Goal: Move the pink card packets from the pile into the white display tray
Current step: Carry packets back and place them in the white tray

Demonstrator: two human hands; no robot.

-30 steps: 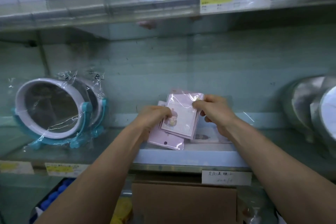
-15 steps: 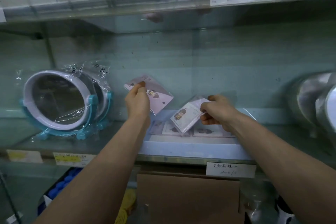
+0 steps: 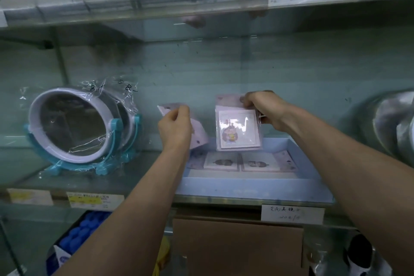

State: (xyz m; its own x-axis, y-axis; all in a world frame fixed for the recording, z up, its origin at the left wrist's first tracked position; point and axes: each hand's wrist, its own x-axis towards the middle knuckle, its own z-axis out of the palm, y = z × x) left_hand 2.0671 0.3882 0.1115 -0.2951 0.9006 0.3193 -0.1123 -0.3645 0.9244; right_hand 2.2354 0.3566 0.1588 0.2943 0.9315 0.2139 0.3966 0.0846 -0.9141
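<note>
One wrapped round mirror (image 3: 74,127) at centre left, upright on the glass shelf (image 3: 139,177). Just right of it, left hand (image 3: 174,129) clasping a tilted pink pile (image 3: 199,135) of card packets. At centre, right hand (image 3: 267,110) pinching the top corner of one upright packet (image 3: 238,129), held above the white tray (image 3: 253,189). Several flat packets (image 3: 221,161) lying inside the tray.

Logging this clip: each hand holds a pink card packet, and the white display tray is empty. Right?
No: the head view shows at least two packets lying flat in the white display tray. The left hand and right hand do each hold a pink card packet.
</note>
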